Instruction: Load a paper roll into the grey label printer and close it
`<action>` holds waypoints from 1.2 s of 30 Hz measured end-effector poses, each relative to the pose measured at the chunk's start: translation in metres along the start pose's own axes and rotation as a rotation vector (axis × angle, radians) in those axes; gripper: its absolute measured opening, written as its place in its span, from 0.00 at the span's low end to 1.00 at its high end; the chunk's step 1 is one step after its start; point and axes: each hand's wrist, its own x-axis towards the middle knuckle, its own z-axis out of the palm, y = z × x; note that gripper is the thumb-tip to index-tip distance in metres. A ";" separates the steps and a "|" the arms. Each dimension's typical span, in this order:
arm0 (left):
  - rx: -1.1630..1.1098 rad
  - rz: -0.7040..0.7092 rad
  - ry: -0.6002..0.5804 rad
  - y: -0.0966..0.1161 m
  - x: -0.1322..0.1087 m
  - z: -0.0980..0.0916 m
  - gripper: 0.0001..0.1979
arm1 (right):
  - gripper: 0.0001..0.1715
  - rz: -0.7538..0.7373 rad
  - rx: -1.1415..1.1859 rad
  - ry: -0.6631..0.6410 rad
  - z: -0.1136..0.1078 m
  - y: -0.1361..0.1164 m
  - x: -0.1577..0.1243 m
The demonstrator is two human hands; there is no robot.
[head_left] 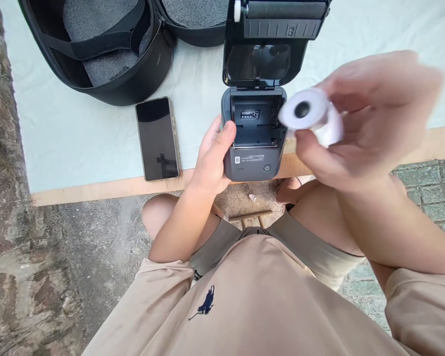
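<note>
While left hand [211, 158] clasps open printer [252, 163] at frame centre, right hand [367, 128] pinches paper roll [310, 116] just right of empty bay [257, 129]. Loading step, seemingly; roll needs squaring over bay.

a low wooden table [96, 189] under a pale blue-green cloth [77, 143] stands on rough, mottled concrete ground [96, 257]. grey brick paving [430, 193] lies beyond its right end. soft, even daylight.
</note>
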 end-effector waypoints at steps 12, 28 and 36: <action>-0.039 0.029 -0.025 0.000 -0.002 0.003 0.20 | 0.15 -0.325 -0.499 -0.097 0.023 -0.024 0.008; -0.075 0.023 -0.056 -0.002 0.001 -0.001 0.17 | 0.05 -0.474 -0.459 0.030 0.030 -0.018 -0.011; 0.018 0.044 -0.027 -0.002 0.002 -0.005 0.24 | 0.10 -0.548 -0.400 -0.012 0.028 -0.007 -0.021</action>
